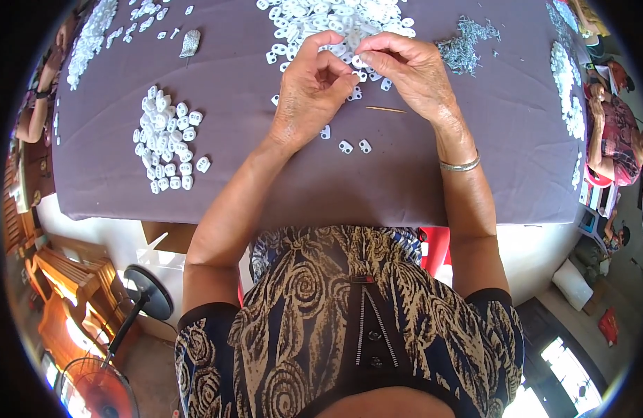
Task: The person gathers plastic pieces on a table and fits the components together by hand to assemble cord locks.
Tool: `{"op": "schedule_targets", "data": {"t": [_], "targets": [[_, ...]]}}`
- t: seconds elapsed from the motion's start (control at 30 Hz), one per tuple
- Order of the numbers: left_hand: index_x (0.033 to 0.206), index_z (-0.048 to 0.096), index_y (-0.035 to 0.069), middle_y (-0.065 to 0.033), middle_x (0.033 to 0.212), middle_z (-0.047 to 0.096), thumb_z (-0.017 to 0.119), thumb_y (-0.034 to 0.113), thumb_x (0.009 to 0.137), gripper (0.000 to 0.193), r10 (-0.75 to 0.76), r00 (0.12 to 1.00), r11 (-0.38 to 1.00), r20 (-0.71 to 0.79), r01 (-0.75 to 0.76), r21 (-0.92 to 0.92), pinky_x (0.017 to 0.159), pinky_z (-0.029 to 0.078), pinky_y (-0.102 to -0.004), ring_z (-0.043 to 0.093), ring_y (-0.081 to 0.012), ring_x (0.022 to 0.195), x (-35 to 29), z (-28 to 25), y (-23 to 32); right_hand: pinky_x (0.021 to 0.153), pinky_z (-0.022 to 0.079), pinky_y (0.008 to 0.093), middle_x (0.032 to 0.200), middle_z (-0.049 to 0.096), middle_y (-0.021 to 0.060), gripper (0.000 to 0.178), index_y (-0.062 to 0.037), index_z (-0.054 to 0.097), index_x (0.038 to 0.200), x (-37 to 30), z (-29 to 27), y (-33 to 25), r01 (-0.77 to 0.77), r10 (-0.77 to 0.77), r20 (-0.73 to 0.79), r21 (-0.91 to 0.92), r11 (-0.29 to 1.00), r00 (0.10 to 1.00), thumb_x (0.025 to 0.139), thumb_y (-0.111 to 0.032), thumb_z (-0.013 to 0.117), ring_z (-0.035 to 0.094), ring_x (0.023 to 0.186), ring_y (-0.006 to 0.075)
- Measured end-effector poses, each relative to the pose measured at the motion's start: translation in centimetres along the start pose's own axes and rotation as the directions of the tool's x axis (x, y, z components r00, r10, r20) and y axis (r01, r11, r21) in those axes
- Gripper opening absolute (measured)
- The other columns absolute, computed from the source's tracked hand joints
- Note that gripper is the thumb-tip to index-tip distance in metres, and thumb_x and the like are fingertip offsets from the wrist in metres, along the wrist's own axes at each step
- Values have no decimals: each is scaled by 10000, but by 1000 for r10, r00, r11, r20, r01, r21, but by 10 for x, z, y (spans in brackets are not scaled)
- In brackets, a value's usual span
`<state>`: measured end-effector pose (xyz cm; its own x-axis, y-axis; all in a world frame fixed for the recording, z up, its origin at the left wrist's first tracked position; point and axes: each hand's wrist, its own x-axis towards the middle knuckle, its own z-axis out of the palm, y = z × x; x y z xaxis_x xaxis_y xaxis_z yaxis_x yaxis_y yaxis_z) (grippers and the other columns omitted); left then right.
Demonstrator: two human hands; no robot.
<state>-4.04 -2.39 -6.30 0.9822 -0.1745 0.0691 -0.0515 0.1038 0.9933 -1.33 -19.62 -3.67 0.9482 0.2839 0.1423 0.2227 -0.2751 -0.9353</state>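
Observation:
My left hand (313,90) pinches a small white plastic cord-lock part (361,76) between thumb and fingertips. Close against it, my right hand (410,73) grips another white part with a round hole (358,61). The fingers partly cover both parts, so I cannot tell whether they touch. Just beyond my hands spreads a large heap of loose white parts (307,26). Below my hands lie a few separate two-holed white pieces (346,147) and a thin wooden stick (386,109). A silver bangle circles my right wrist.
On the brown-covered table (265,198), a pile of white cord locks (166,132) sits at left. A heap of small metal springs (466,47) lies at right. More white parts line both sides. A grey lump with a thin point (189,44) is at far left. Other people sit at both sides.

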Motion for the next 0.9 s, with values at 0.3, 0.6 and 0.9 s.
{"op": "schedule_targets", "data": {"t": [0.3, 0.6, 0.9], "targets": [[1210, 435, 17, -3, 751, 586, 644, -46, 807, 458, -3, 1000, 1000, 15, 2, 28, 556, 464, -198, 535, -57, 636, -1, 0, -1, 694, 462, 201, 851, 652, -26, 115, -20, 676, 954, -1, -3, 1, -34, 37, 70, -42, 999, 997, 874, -95, 641, 543, 761, 37], [1196, 459, 52, 22, 738, 583, 624, -50, 811, 431, 32, 999, 999, 9, -32, -37, 594, 445, -189, 531, -32, 666, -1, 0, 2, 678, 450, 187, 825, 641, -38, 106, -26, 678, 948, -2, -2, -3, -35, 38, 72, -45, 998, 997, 869, -91, 650, 532, 746, 28], [1168, 448, 34, -14, 747, 604, 627, -51, 808, 411, -2, 999, 997, -34, -1, -74, 540, 469, -206, 561, -57, 651, -2, 0, 2, 594, 407, 186, 761, 602, -49, 92, -32, 678, 932, -4, 4, -3, 12, -11, 53, -12, 1000, 999, 863, -89, 657, 483, 681, 17]]}}
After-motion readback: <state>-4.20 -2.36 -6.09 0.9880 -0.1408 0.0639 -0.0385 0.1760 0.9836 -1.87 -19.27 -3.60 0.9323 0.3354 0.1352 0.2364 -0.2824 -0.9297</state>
